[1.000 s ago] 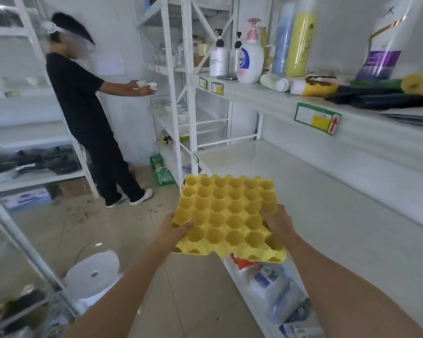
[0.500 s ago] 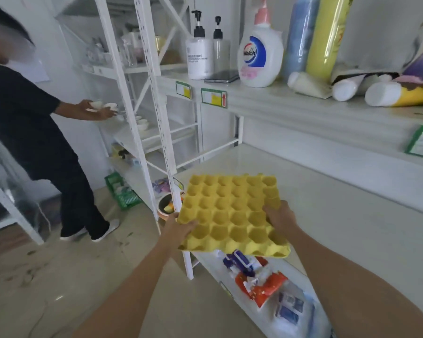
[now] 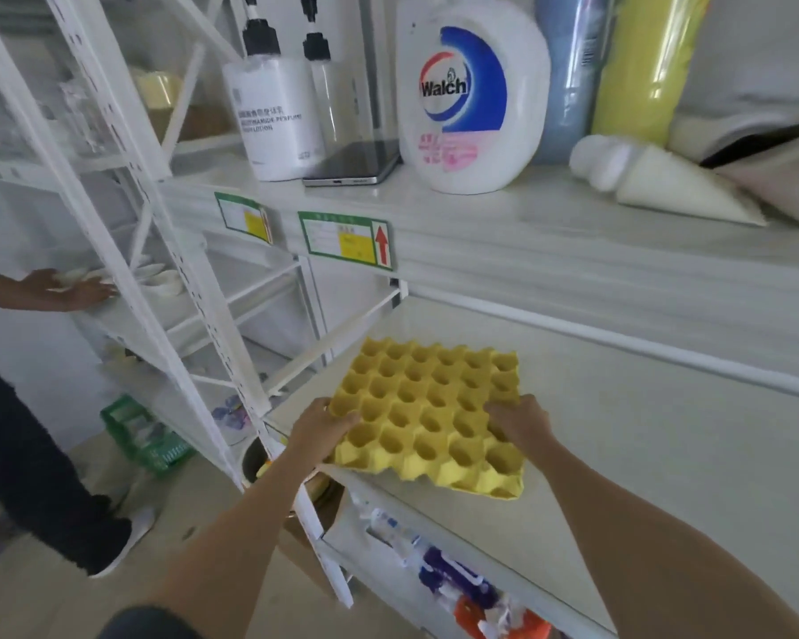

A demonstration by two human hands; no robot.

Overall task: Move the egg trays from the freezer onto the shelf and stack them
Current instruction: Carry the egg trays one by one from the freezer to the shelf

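A yellow egg tray [image 3: 427, 415] with empty cups is held flat over the left front corner of the white middle shelf [image 3: 642, 445]. My left hand [image 3: 317, 431] grips its left edge, thumb on top. My right hand [image 3: 520, 424] grips its right side, fingers lying over the cups. I cannot tell whether the tray's underside touches the shelf. No other egg tray and no freezer are in view.
The upper shelf [image 3: 550, 232] carries pump bottles [image 3: 277, 113], a phone [image 3: 354, 166], a Walch bottle [image 3: 473, 94] and rolls. A white upright post [image 3: 194, 288] stands left of the tray. Another person [image 3: 19, 408] stands at the left rack. Packets [image 3: 462, 588] lie on the lower shelf.
I have stepped closer to the shelf. The tray has moved forward, from out over the floor to over the shelf's front corner. Both hands keep their hold.
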